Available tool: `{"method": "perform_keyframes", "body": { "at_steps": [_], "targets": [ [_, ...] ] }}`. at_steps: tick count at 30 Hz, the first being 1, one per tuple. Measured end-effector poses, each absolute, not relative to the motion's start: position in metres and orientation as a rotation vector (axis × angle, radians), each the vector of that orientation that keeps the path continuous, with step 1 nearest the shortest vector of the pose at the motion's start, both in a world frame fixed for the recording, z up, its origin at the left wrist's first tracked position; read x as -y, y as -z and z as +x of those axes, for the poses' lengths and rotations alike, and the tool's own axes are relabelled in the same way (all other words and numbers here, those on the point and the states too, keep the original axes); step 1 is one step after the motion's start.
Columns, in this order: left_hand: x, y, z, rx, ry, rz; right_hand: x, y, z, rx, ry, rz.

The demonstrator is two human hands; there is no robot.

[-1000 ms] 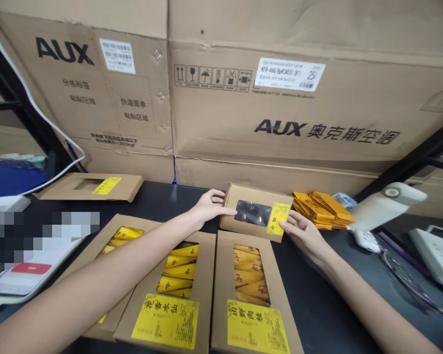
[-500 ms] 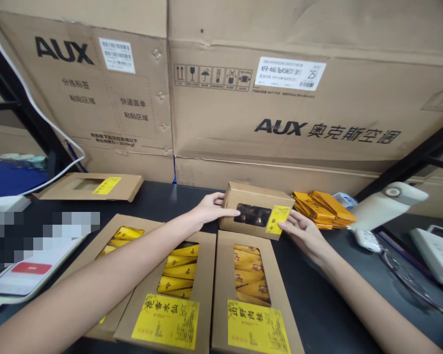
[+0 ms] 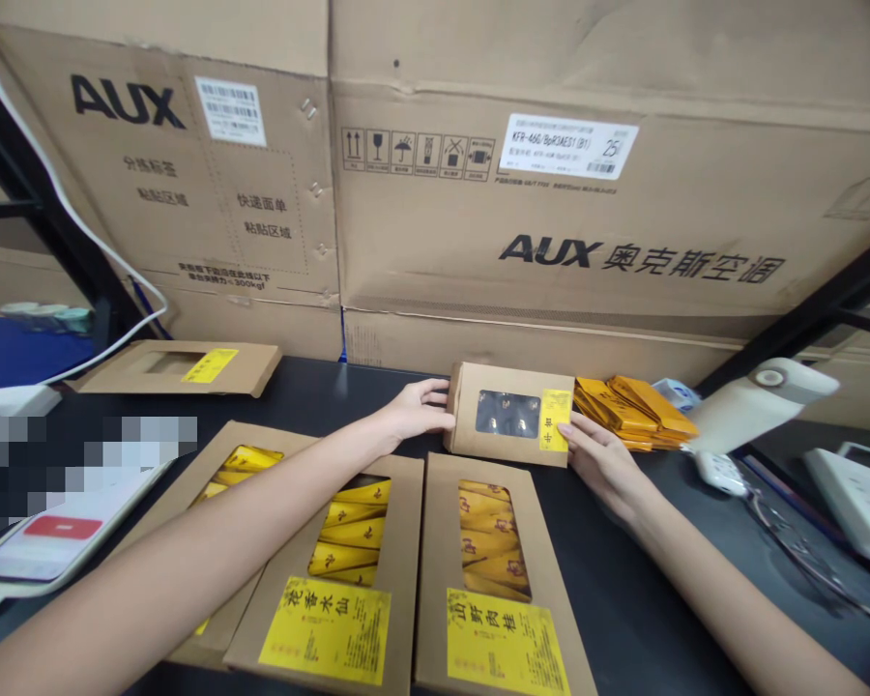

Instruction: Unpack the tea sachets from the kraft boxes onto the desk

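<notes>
A small kraft window box (image 3: 464, 411) with dark packets behind its window and a yellow label is tilted up at the back of the desk, its front facing me. My left hand (image 3: 419, 414) grips its left side, fingertips at the edge. My right hand (image 3: 595, 452) pinches the right end, thumb on the yellow label and the other fingers partly hidden behind. Directly in front lies a kraft window box (image 3: 446, 522) showing orange packets. To its left is another window box (image 3: 402, 512) with yellow packets. My left forearm covers part of a third box (image 3: 224, 435).
Orange packets (image 3: 634, 411) lie right of the held box, near a cream bottle (image 3: 761, 401), glasses (image 3: 804, 551) and a white power strip (image 3: 852, 503). A flat kraft box (image 3: 253, 367) and a phone (image 3: 65, 532) are on the left. Large cartons (image 3: 435, 222) stand behind.
The small box has turned so its front faces me more squarely, and shifted slightly right. My left thumb has moved off the window to the box's left edge.
</notes>
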State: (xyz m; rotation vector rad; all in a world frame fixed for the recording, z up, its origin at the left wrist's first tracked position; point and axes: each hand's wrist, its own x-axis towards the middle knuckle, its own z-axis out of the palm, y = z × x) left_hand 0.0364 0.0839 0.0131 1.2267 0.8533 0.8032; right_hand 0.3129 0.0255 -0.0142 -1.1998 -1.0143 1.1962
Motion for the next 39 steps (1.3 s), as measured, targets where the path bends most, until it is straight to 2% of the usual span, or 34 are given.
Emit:
{"method": "perform_keyframes", "body": {
  "at_steps": [39],
  "targets": [
    [-0.092,0.0,0.036,-0.861,-0.859,1.643,-0.027,0.014,0.322,1.084,-1.206,-1.188]
  ]
}}
